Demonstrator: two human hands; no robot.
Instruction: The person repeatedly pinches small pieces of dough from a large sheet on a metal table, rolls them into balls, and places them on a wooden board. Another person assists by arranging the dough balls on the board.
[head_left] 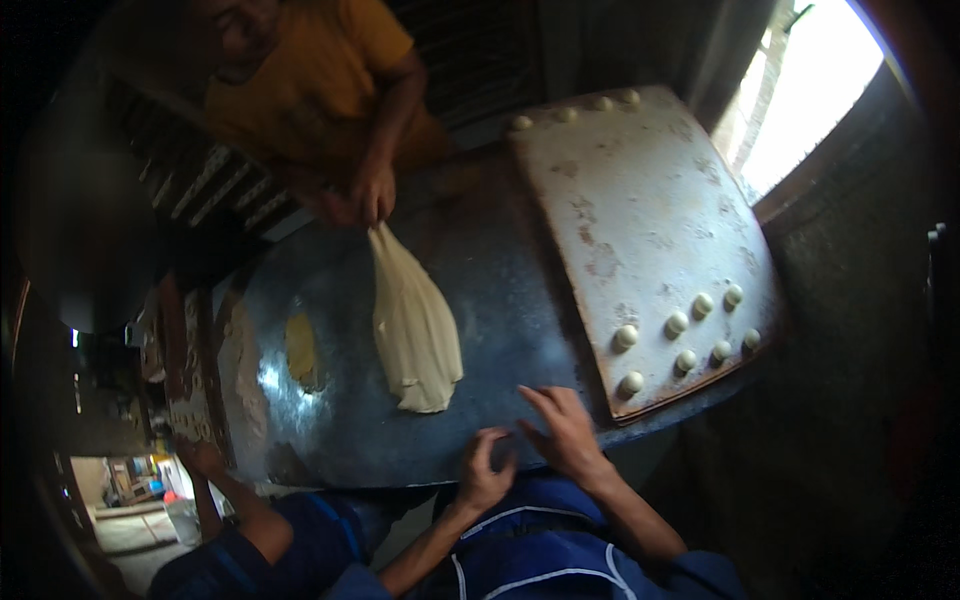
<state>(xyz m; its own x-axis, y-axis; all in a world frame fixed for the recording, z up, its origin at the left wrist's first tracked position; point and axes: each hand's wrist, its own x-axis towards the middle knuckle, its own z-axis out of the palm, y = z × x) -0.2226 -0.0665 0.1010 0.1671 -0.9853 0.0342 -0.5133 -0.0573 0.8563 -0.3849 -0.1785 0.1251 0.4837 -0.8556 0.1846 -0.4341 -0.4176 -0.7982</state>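
Observation:
My left hand [487, 473] hovers by the near edge of the dark metal table [500, 290], its fingers loosely curved and apart from the thumb, with nothing visible in it. Beside it, my right hand [566, 432] is spread over the table's edge, also empty. Beyond them, a long pale sheet of dough [415, 325] lies stretched across the tabletop, touched by neither hand. Its narrow far end is gripped and lifted by a co-worker's hand [374, 192]. Small round dough balls [676, 323] sit on a floured board [650, 230] to the right of my right hand.
More dough balls [566, 115] line the board's far edge. Left of the dough sheet is a yellowish patch [300, 347]. At far left, another person's hands [205, 458] are near a tray of ring-shaped pieces [195, 428]. A bright opening [810, 90] is at upper right.

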